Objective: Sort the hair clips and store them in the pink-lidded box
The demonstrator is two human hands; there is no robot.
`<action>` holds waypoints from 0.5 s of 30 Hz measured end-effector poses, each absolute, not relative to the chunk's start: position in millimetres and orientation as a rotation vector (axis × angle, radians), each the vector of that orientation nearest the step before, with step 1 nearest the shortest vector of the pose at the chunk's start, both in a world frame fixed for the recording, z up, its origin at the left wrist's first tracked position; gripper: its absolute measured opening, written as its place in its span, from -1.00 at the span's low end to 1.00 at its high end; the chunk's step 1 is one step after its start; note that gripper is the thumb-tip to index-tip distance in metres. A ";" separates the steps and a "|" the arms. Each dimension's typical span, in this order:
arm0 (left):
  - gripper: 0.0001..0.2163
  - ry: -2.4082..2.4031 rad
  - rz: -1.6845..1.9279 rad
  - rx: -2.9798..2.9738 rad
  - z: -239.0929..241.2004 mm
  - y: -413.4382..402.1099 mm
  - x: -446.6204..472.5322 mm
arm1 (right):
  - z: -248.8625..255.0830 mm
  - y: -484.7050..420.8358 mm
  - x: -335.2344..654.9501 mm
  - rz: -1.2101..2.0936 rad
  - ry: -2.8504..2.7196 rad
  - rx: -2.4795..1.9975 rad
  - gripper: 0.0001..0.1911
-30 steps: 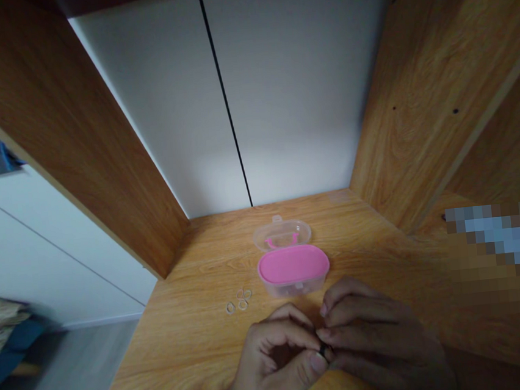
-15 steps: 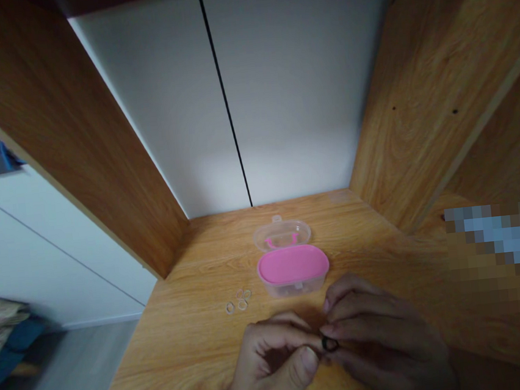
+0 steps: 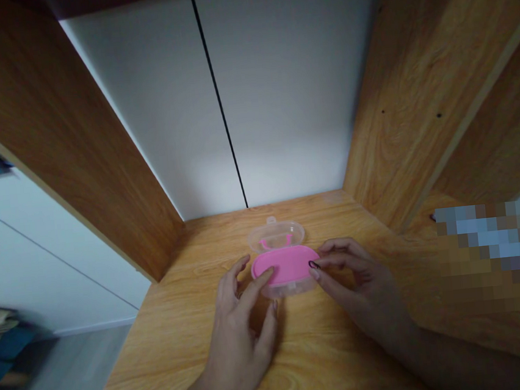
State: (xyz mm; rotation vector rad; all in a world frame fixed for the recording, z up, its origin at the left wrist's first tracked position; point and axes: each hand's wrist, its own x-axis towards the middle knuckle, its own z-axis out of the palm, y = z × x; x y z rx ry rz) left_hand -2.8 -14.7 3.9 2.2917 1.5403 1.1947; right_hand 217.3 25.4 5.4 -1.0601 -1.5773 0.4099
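A clear plastic box (image 3: 282,290) with a pink oval inner lid (image 3: 287,264) stands on the wooden table, its clear outer lid (image 3: 275,227) flipped open behind it. At the box's left end is my left hand (image 3: 240,325), fingers apart, with the index fingertip over the pink lid and the thumb in front. My right hand (image 3: 365,289) pinches a small black hair tie (image 3: 313,264) between thumb and index finger above the lid's right end. Its other fingers are near the box's right side.
Wooden side panels (image 3: 111,129) (image 3: 411,100) and a pale back panel (image 3: 269,96) enclose the tabletop (image 3: 181,331). A pixelated patch (image 3: 499,245) covers something at the right. Bedding (image 3: 1,330) shows at the lower left.
Both hands have moved apart and forward to the box, the black hair tie now only in my right hand. The several pale rings left of the box are now hidden behind my left hand.
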 end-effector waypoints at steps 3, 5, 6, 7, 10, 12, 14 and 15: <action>-0.61 1.497 1.097 2.293 0.1 -12.3 -2.7 | 4.2 29.4 215.6 0.478 -1.533 -1.093 -0.95; -0.64 1.464 1.075 2.268 0.5 -11.9 -2.3 | 2.7 31.5 215.1 0.527 -1.496 -1.125 -0.93; -0.65 1.458 1.080 2.258 1.2 -11.7 -2.0 | 2.0 32.3 214.9 0.546 -1.474 -1.136 -0.92; -0.66 1.456 1.094 2.252 1.9 -11.5 -1.6 | 1.4 32.9 214.9 0.552 -1.456 -1.143 -0.91; -0.69 1.449 1.125 2.263 2.8 -10.8 -0.8 | 0.7 33.6 214.8 0.562 -1.458 -1.158 -0.92; -0.68 1.446 1.117 2.280 2.3 -10.2 -0.7 | 0.9 33.1 214.5 0.551 -1.450 -1.163 -0.94; -0.66 1.451 1.104 2.294 1.6 -9.6 -0.8 | 1.3 32.4 214.3 0.543 -1.442 -1.178 -0.95; -0.66 1.457 1.100 2.301 1.4 -9.4 -0.9 | 1.6 32.1 214.3 0.540 -1.432 -1.184 -0.95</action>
